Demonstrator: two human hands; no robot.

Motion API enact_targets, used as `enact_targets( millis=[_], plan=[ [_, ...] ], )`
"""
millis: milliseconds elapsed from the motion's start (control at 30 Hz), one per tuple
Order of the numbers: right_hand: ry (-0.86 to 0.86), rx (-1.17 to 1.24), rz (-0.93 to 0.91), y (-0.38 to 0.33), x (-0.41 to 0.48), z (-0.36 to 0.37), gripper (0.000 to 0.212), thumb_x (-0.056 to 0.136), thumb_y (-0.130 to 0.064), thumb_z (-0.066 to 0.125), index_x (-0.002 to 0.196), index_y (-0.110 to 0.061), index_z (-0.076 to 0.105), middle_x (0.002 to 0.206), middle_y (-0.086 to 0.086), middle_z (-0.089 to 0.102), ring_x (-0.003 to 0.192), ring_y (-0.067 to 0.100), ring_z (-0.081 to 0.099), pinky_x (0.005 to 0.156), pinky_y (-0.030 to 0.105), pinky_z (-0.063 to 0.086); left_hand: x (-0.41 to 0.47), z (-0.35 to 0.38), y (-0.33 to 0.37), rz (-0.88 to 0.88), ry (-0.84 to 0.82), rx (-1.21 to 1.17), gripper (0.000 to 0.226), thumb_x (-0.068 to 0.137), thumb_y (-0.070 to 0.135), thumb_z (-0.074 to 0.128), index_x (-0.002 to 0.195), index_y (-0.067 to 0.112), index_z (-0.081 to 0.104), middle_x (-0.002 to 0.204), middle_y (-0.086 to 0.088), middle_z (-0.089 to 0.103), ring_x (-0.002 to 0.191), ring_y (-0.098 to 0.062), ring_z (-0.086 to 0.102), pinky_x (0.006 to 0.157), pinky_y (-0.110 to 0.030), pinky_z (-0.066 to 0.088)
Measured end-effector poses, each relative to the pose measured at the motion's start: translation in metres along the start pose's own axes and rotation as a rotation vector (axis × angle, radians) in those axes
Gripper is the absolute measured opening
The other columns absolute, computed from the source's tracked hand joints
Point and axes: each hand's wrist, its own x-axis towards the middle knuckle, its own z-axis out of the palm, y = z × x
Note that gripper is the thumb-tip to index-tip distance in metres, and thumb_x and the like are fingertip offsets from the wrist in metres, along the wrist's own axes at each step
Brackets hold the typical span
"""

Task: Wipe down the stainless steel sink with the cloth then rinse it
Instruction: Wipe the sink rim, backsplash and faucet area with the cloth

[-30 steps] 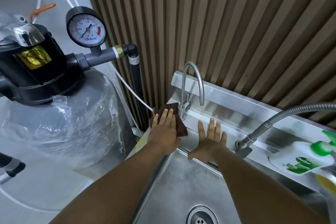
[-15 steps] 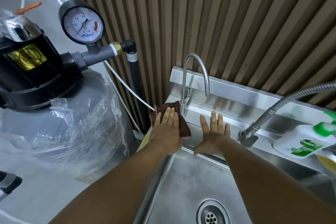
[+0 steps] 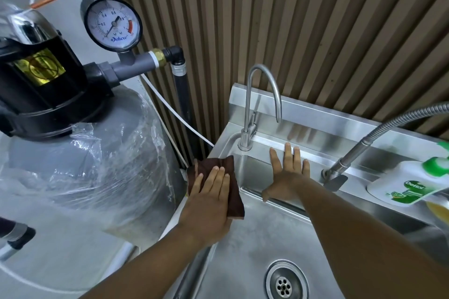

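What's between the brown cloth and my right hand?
Only bare steel: the sink's back left corner, in the head view. The gooseneck tap stands behind that gap.

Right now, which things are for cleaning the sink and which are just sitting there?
For the job: cloth, left hand pressing it, right hand on the ledge, sink, tap.
Just sitting there: soap bottle, pressure gauge, grey tank.

The shiny sink [image 3: 255,238] is carrying a brown cloth [image 3: 211,162] on its rim at nine o'clock and a soap bottle [image 3: 398,184] lying at three o'clock.
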Motion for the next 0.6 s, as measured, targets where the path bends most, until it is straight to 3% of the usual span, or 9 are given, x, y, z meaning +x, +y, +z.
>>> enact_targets(
  millis=[100,167,333,600],
  plan=[
    [-0.004,-0.006,0.006,-0.001,0.000,0.000,0.134,0.073,-0.056,0.075,0.152,-0.032,-0.030,0.150,0.012,-0.051,0.139,0.035,-0.045,0.120,0.056,-0.014,0.023,-0.009,0.004,-0.027,-0.017,0.030,0.084,0.091,0.051,0.030,0.158,0.004,0.013,0.166,-0.016,0.011,0.154,-0.031,0.003,0.123,-0.054,0.002],
    [-0.004,-0.009,0.013,-0.002,0.000,0.000,0.133,0.073,-0.053,0.075,0.152,-0.032,-0.030,0.150,0.012,-0.051,0.139,0.035,-0.045,0.120,0.055,-0.014,0.045,-0.016,0.007,-0.051,-0.029,0.038,0.084,0.096,0.051,0.035,0.159,0.006,0.002,0.168,-0.012,-0.002,0.154,-0.028,-0.010,0.123,-0.052,-0.005],
    [0.000,-0.008,0.021,-0.002,0.002,0.001,0.132,0.074,-0.045,0.074,0.152,-0.032,-0.032,0.148,0.011,-0.053,0.138,0.034,-0.046,0.120,0.054,-0.015,0.077,-0.024,0.018,-0.124,-0.052,0.025,0.086,0.098,0.051,0.038,0.159,0.006,-0.002,0.167,-0.012,-0.007,0.154,-0.028,-0.013,0.123,-0.053,-0.008],
    [-0.008,-0.005,0.011,-0.002,-0.003,-0.001,0.130,0.075,-0.041,0.073,0.152,-0.032,-0.031,0.149,0.012,-0.052,0.139,0.036,-0.045,0.120,0.055,-0.014,0.046,-0.014,0.023,-0.140,-0.018,-0.004,0.083,0.097,0.045,0.042,0.160,0.010,0.001,0.168,-0.009,-0.002,0.154,-0.026,-0.010,0.123,-0.051,-0.009]
  ],
)
